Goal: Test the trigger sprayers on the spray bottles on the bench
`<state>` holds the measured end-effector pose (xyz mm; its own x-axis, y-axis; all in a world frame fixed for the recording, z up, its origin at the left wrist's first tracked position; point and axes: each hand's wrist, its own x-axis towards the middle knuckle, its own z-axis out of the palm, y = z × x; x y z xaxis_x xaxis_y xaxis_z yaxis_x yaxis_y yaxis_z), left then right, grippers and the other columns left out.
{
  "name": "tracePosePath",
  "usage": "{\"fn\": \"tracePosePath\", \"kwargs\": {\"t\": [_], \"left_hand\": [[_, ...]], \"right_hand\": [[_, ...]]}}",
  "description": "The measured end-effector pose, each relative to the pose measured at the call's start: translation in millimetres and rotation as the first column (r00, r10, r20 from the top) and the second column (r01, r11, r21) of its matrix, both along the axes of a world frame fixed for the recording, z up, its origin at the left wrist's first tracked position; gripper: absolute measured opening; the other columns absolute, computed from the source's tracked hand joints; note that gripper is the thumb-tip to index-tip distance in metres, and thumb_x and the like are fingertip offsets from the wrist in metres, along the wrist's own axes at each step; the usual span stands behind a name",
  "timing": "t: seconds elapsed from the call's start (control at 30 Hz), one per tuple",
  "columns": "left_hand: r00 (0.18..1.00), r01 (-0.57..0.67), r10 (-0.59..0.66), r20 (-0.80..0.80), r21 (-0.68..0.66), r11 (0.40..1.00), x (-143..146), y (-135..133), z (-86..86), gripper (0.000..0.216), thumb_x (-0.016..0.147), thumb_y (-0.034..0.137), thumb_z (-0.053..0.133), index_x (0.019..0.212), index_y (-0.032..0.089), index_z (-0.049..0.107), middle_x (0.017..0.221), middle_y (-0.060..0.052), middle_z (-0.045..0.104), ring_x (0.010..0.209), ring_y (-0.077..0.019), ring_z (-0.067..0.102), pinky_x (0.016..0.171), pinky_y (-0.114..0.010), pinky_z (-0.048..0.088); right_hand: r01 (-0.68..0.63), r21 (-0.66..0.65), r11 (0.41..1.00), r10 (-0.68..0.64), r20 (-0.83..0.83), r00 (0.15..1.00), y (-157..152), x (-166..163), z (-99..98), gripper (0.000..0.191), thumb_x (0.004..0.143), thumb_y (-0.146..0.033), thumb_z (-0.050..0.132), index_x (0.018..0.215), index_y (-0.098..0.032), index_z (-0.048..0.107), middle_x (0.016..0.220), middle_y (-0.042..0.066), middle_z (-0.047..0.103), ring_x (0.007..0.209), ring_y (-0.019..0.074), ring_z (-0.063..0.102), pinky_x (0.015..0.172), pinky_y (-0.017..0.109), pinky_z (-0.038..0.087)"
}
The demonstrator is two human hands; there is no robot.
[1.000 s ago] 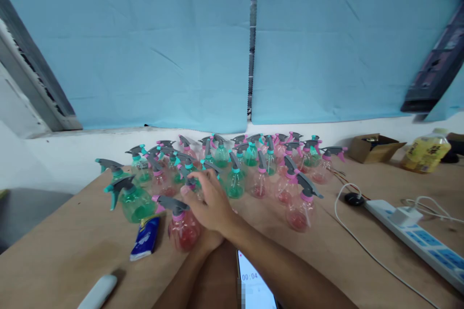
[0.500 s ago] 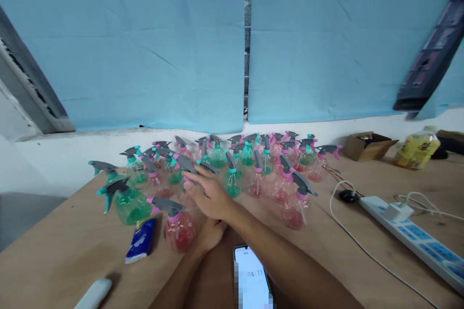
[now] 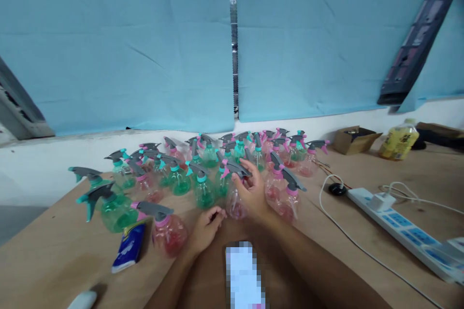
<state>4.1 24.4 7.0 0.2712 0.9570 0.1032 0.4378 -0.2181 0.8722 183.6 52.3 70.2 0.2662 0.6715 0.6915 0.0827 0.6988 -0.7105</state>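
Several small spray bottles, pink and green with grey trigger heads, crowd the wooden table (image 3: 65, 260). My right hand (image 3: 252, 193) is closed round a pink spray bottle (image 3: 235, 205) in the middle of the group, fingers at its neck under the grey trigger. My left hand (image 3: 205, 227) rests on the table just left of it, fingers curled loosely, holding nothing. A larger pink bottle (image 3: 168, 234) lies just left of my left hand, a green one (image 3: 114, 210) beyond it.
A phone (image 3: 243, 275) lies between my forearms. A blue packet (image 3: 128, 251) and a white object (image 3: 81, 300) lie at the left front. A white power strip (image 3: 398, 231) with cables, a cardboard box (image 3: 355, 139) and a yellow drink bottle (image 3: 398, 140) are on the right.
My right hand moved right from the left-middle bottles and closed on a pink bottle. My left hand came out from under the right forearm. The camera swung right.
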Motion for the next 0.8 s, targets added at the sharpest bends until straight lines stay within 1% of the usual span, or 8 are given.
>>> {"fn": "tracePosePath", "kwargs": {"t": [0.1, 0.17, 0.23, 0.37, 0.43, 0.5, 0.57, 0.8], "left_hand": [[0.998, -0.055, 0.055, 0.022, -0.012, 0.998, 1, 0, 0.2, 0.037, 0.091, 0.051, 0.047, 0.080, 0.018, 0.061, 0.058, 0.005, 0.048, 0.057, -0.0123, 0.047, 0.056, -0.022, 0.032], [0.994, -0.092, 0.093, 0.065, -0.016, 0.996, 0, 1, -1.2, 0.036, 0.090, 0.050, 0.047, 0.078, 0.019, 0.059, 0.057, 0.006, 0.047, 0.055, -0.0120, 0.046, 0.055, -0.022, 0.031], [0.987, -0.120, 0.121, 0.104, -0.014, 0.993, 0, 1, -2.1, 0.035, 0.089, 0.050, 0.047, 0.077, 0.019, 0.057, 0.055, 0.007, 0.045, 0.053, -0.0117, 0.044, 0.054, -0.021, 0.031], [0.971, -0.200, 0.197, 0.134, 0.004, 0.980, -2, 0, 0.1, 0.037, 0.089, 0.051, 0.046, 0.074, 0.019, 0.055, 0.052, 0.007, 0.042, 0.050, -0.0113, 0.042, 0.052, -0.021, 0.029], [0.953, -0.259, 0.254, 0.165, 0.008, 0.966, -3, -1, 1.5, 0.036, 0.088, 0.051, 0.048, 0.072, 0.019, 0.054, 0.052, 0.007, 0.040, 0.050, -0.0109, 0.040, 0.051, -0.021, 0.029], [0.929, -0.313, 0.306, 0.209, -0.001, 0.950, -3, 0, 1.6, 0.034, 0.087, 0.049, 0.049, 0.071, 0.019, 0.053, 0.052, 0.008, 0.038, 0.049, -0.0104, 0.037, 0.050, -0.021, 0.028], [0.903, -0.355, 0.348, 0.250, -0.019, 0.935, -4, 1, 0.3, 0.033, 0.086, 0.048, 0.051, 0.071, 0.019, 0.053, 0.052, 0.008, 0.037, 0.048, -0.0099, 0.036, 0.049, -0.021, 0.027], [0.813, -0.462, 0.452, 0.367, -0.066, 0.884, -4, 3, -4.3, 0.026, 0.083, 0.042, 0.054, 0.075, 0.018, 0.057, 0.056, 0.008, 0.040, 0.050, -0.0089, 0.035, 0.048, -0.019, 0.026]], "right_hand": [[-0.026, -0.062, 0.998, 0.026, 0.003, 1.000, 5, 0, -19.4, 0.038, 0.085, -0.030, 0.065, 0.123, -0.022, 0.062, 0.119, 0.008, 0.066, 0.109, 0.0223, 0.063, 0.096, 0.037, 0.050], [-0.112, -0.113, 0.987, 0.110, -0.022, 0.994, 9, -4, -28.0, 0.037, 0.083, -0.030, 0.066, 0.119, -0.021, 0.065, 0.110, 0.007, 0.069, 0.099, 0.0210, 0.066, 0.090, 0.035, 0.052], [-0.231, -0.163, 0.959, 0.225, -0.054, 0.973, 13, -7, -31.5, 0.038, 0.081, -0.027, 0.067, 0.118, -0.020, 0.065, 0.103, 0.005, 0.070, 0.089, 0.0185, 0.066, 0.082, 0.032, 0.053], [-0.417, -0.314, 0.853, 0.441, 0.006, 0.897, 20, -5, -22.1, 0.033, 0.073, -0.015, 0.060, 0.104, -0.019, 0.071, 0.082, 0.000, 0.069, 0.070, 0.0136, 0.059, 0.067, 0.026, 0.048], [-0.494, -0.353, 0.795, 0.542, 0.047, 0.839, 22, -2, -13.2, 0.034, 0.070, -0.012, 0.055, 0.098, -0.020, 0.072, 0.082, 0.000, 0.069, 0.071, 0.0138, 0.059, 0.069, 0.026, 0.047], [-0.559, -0.355, 0.749, 0.615, 0.062, 0.786, 23, 1, -5.9, 0.037, 0.068, -0.011, 0.052, 0.098, -0.021, 0.072, 0.087, 0.000, 0.071, 0.077, 0.0150, 0.060, 0.074, 0.027, 0.048], [-0.598, -0.351, 0.721, 0.653, 0.055, 0.755, 23, 3, -1.9, 0.041, 0.066, -0.011, 0.050, 0.099, -0.022, 0.072, 0.088, 0.001, 0.072, 0.077, 0.0157, 0.062, 0.075, 0.028, 0.048], [-0.689, -0.372, 0.622, 0.736, -0.022, 0.676, 21, 2, -3.4, 0.043, 0.065, -0.011, 0.047, 0.100, -0.022, 0.070, 0.096, 0.002, 0.073, 0.069, 0.0146, 0.066, 0.065, 0.026, 0.044]]}}
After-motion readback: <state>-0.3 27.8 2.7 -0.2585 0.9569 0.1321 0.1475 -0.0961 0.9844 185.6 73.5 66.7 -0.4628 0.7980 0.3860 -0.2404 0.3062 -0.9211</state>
